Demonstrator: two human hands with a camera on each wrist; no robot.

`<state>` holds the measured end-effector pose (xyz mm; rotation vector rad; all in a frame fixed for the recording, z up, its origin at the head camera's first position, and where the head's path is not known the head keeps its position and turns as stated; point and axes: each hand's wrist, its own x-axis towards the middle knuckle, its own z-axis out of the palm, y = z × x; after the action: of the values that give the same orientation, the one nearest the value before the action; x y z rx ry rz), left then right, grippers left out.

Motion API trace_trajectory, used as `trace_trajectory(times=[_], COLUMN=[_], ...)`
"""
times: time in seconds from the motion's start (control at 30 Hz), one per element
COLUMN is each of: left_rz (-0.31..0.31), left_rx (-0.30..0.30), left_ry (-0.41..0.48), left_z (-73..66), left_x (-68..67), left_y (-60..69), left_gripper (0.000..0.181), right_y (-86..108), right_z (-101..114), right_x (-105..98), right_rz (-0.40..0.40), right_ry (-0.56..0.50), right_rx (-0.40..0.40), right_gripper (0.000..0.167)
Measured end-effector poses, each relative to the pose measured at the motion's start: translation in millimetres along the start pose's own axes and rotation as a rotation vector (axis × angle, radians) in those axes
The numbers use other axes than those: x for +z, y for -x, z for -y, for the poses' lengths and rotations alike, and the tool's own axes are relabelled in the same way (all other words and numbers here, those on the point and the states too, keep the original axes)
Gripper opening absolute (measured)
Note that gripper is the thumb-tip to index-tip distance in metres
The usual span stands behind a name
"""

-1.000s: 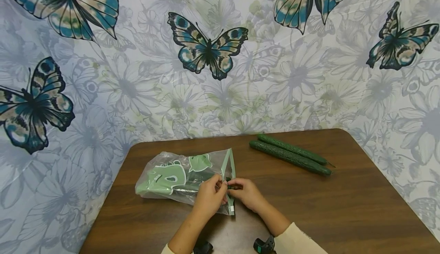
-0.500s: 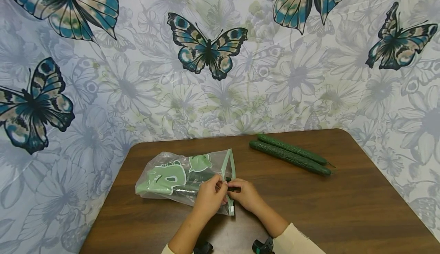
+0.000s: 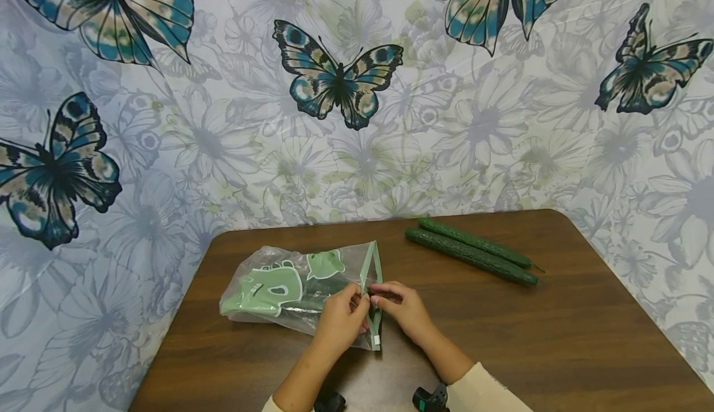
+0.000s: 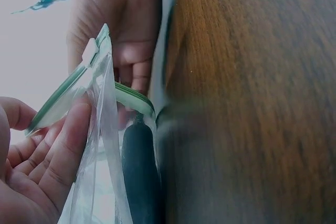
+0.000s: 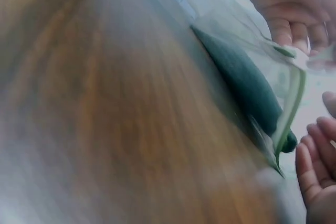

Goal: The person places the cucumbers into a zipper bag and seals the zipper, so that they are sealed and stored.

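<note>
A clear zip bag with green prints (image 3: 268,288) lies on its side, its green-edged mouth facing right. My left hand (image 3: 338,319) pinches the near rim of that mouth between thumb and fingers; the left wrist view has this hand (image 4: 47,166) at the rim. Inside the bag is a dark cucumber (image 4: 140,174), its tip at the mouth in the right wrist view (image 5: 247,87). Just right of the mouth is my right hand (image 3: 409,313), thumb and fingers parted; the right wrist view has its fingers (image 5: 315,156) beside the cucumber tip, holding nothing.
Two long cucumbers (image 3: 471,254) lie side by side at the back right of the brown wooden table (image 3: 558,337). Behind the table hangs a floral cloth with butterflies (image 3: 340,83). A white slider (image 3: 376,340) is at the bag's near corner.
My right hand has drawn slightly up and away from the cucumber tip at the mouth, and its fingers have parted. The left hand and bag have stayed put.
</note>
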<state>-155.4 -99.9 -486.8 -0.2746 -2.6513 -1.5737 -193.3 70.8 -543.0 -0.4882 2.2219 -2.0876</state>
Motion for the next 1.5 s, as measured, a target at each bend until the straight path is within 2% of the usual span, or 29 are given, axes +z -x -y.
trace_trajectory(times=[0.27,0.43,0.57,0.9,1.13,1.5], left_rz=[0.0,-0.002,-0.006,-0.01,-0.012,-0.012], left_rx=[-0.011,-0.008,-0.005,0.009,0.009,-0.002], left_ry=[0.007,-0.002,-0.019,-0.039,-0.026,-0.021], left_z=[-2.6,-2.4,-1.9,-2.9,-1.8,-3.3], left_x=[0.0,0.4,0.1,-0.8,0.5,0.1], left_y=[-0.3,-0.2,0.0,0.9,0.3,0.9], left_gripper=[0.01,0.011,0.012,0.013,0.013,0.011], right_y=[1.1,3.1,4.8,9.4,11.3,12.8], right_z=[19.5,29.6,34.4,42.7,48.5,38.2], right_x=[-9.0,-16.5,-25.6,-54.7,-81.5,-118.4], right_rz=[-0.053,-0.079,-0.101,-0.147,-0.206,-0.29], right_ry=[0.0,0.033,0.075,0.155,0.228,0.309], right_rx=[-0.002,-0.055,-0.09,-0.101,-0.062,0.0], right_gripper=[0.035,0.035,0.036,0.033,0.033,0.042])
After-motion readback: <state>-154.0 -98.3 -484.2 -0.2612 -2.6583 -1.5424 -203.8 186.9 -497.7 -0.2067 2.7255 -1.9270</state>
